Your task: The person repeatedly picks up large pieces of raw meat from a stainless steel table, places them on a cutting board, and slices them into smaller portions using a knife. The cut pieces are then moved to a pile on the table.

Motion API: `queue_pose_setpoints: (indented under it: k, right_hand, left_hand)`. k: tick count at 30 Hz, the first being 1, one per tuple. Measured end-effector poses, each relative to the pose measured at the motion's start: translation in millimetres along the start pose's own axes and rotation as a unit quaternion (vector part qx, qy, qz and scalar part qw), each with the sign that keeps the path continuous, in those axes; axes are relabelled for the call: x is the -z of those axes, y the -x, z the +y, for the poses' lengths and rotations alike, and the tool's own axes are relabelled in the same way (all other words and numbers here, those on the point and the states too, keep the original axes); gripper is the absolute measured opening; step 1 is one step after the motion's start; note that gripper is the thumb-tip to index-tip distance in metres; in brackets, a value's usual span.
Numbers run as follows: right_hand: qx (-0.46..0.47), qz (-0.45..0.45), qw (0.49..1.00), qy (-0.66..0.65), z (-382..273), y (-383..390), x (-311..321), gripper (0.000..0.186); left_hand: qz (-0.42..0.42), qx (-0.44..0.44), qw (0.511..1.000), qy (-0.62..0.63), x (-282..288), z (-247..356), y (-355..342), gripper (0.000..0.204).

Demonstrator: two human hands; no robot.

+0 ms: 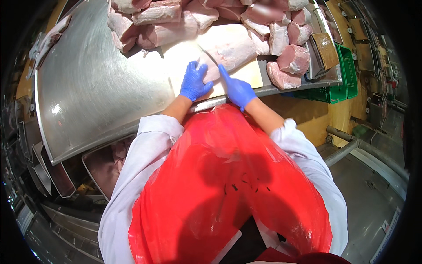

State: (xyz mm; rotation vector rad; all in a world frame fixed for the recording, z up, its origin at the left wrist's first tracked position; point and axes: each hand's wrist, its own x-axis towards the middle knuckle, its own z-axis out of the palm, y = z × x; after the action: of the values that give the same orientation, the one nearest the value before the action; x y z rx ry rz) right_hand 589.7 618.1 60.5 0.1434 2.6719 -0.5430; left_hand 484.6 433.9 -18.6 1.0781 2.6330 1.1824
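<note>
A large pale pink piece of meat [233, 47] lies slantwise on a white cutting board [176, 57]. My left hand [195, 82], in a blue glove, grips the meat's near left end, with that edge between fingers and thumb. In my right hand [238, 90], also gloved in blue, is a knife [212, 58]. My index finger stretches along it toward the blade. The thin blade points up and left across the meat, and its tip blurs against the pale surface. Most of the handle is hidden inside my fist.
Several meat pieces [171, 20] are heaped along the table's far side, and more lie at the right [293, 59]. Bare steel table [96, 79] stretches left. Green crates [347, 70] stand past the right edge. A metal bin [103, 165] with meat sits below left.
</note>
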Motion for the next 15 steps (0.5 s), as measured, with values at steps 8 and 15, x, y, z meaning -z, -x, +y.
queue_pose_setpoints:
  k: [8, 15]
  right_hand:
    - [0.011, -0.020, 1.000, -0.022, 49.6, 85.6, -40.9, 0.086]
    - [-0.002, -0.088, 0.993, -0.081, 110.8, 183.7, 0.5, 0.091]
  left_hand:
    - [0.050, 0.036, 0.997, -0.039, 11.4, -55.1, 3.8, 0.051]
    - [-0.074, 0.145, 0.980, -0.117, 36.4, 24.0, -44.2, 0.099]
